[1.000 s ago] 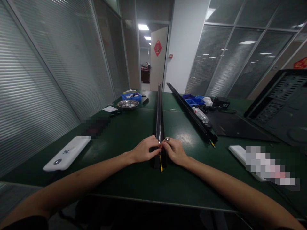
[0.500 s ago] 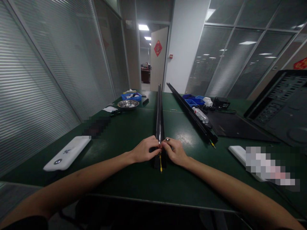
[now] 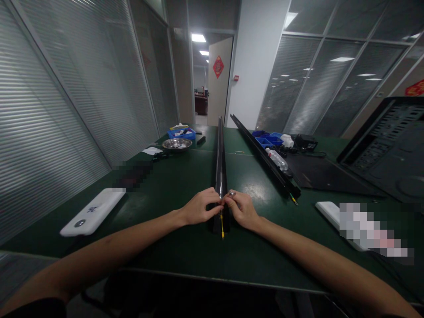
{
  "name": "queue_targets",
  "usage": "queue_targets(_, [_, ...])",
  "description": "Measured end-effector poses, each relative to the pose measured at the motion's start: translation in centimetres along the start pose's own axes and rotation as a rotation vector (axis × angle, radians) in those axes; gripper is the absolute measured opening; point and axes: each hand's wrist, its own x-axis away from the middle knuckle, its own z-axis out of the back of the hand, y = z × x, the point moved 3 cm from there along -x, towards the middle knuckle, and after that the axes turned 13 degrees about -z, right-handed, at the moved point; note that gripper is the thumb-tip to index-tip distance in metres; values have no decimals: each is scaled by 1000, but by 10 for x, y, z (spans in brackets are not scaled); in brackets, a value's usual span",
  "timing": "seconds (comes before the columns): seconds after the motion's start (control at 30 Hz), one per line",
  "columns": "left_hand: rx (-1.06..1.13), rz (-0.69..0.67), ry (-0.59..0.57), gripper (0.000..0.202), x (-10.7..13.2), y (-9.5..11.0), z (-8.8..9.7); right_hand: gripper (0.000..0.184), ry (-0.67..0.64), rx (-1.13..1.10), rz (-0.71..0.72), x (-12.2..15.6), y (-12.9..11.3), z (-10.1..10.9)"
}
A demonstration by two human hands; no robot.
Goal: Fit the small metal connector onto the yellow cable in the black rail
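A long black rail [image 3: 220, 163] lies lengthwise down the middle of the green table [image 3: 179, 185], its near end between my hands. My left hand [image 3: 198, 206] is curled, its fingertips pinched at the rail's near end. My right hand [image 3: 241, 208] is also curled against the rail from the right, fingertips meeting those of the left; a ring shows on one finger. A thin yellow wire [image 3: 222, 225] hangs out of the rail's end just below my fingers. What the fingertips pinch is too small to make out.
A second black rail [image 3: 265, 159] lies to the right beside a plastic bottle [image 3: 276, 159] and blue bins [image 3: 265, 138]. A metal bowl [image 3: 176, 144] and blue tray [image 3: 181, 132] sit far left. White flat devices [image 3: 92, 211] lie near both front corners. A black panel [image 3: 387, 145] stands at right.
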Motion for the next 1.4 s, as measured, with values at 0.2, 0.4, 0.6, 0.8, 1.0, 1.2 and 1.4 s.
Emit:
queue_targets(0.2, [-4,7,4,15,0,0,-1,27,38,52,-7,0,-3,0])
queue_targets(0.4, [2,-3,2,15,-1,1,1,31,-12,6,-2,-2,-3,1])
queue_targets(0.6, [4,-1,-5,16,-1,1,1,32,9,11,-10,-1,-1,0])
queue_targets(0.8, [-23,-16,4,15,0,0,-1,28,45,66,-6,1,-1,-1])
queue_targets(1.0, [-10,-21,-8,14,-1,1,0,33,-10,21,-6,-1,-1,0])
queue_targets(1.2, [-10,-10,-10,16,-1,2,1,33,6,9,-10,-1,-1,1])
queue_targets(1.4, [-14,-7,-1,18,-1,1,0,33,1,16,-8,-1,-2,0])
